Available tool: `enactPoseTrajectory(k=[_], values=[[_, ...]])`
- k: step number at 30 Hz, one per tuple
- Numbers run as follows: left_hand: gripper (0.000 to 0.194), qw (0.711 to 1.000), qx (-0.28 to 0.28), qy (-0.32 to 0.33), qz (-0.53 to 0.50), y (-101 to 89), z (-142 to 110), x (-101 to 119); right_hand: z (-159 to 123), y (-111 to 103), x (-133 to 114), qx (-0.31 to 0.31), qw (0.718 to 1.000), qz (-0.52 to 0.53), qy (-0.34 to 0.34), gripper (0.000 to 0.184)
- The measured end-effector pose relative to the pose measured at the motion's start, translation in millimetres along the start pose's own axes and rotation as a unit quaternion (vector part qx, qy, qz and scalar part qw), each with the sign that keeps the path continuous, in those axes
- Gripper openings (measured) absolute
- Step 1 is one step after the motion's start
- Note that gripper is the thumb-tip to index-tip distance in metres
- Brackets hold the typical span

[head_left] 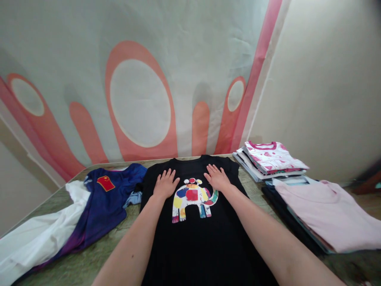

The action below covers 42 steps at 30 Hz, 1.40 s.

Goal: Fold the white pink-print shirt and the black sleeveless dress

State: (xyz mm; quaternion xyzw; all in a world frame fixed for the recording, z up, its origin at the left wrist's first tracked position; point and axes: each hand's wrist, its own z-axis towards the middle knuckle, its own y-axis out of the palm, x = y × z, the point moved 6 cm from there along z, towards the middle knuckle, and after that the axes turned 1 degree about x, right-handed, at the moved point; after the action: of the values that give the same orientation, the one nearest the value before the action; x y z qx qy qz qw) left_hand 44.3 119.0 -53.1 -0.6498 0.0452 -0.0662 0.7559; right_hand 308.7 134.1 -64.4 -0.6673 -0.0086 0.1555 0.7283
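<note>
Left hand (166, 184) and right hand (218, 178) are laid palm down, fingers slightly spread, on a black T-shirt (193, 250). It is spread beneath them on a table (97, 254), its multicoloured elephant print (193, 195) framed between and below the hands. To the left, a blue shirt (104, 214), marked with a red flag emblem (105, 183), is bordered by white cloth (44, 230); to the right, a pink shirt (327, 216) and a patterned shirt (264, 155) are seen topping separate stacks.
</note>
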Motion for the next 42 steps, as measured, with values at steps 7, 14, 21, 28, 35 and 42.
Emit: enactPoseTrajectory(k=[7, 14, 21, 28, 35, 42], values=[[0.067, 0.998, -0.066, 0.004, -0.009, -0.5, 12.7, -1.4, 5.1, -3.8, 2.9, -0.111, 0.994, -0.009, 0.019, 0.068], [0.066, 0.999, -0.034, -0.03, -0.006, 0.4, 27.7, 18.6, 18.6, -12.8, -10.9, -0.045, 0.999, -0.001, -0.009, 0.07], [0.071, 1.0, -0.008, -0.021, -0.003, 13.1, 14.8, 21.1, 10.5, 8.8, -7.7, -0.02, 1.0, -0.012, -0.005, 0.068], [0.065, 0.999, -0.054, -0.008, -0.006, 1.8, 18.5, 21.4, 11.3, -7.1, -9.5, -0.065, 0.998, -0.007, 0.006, 0.066], [0.065, 0.992, 0.025, 0.12, 0.016, -37.6, -79.3, 57.8, -98.2, -36.4, -60.8, -0.018, 0.988, 0.024, -0.15, 0.066], [0.064, 0.975, 0.014, 0.219, 0.032, -58.1, -207.6, 30.0, -219.1, -39.4, -34.0, -0.054, 0.981, 0.044, -0.182, 0.061]])
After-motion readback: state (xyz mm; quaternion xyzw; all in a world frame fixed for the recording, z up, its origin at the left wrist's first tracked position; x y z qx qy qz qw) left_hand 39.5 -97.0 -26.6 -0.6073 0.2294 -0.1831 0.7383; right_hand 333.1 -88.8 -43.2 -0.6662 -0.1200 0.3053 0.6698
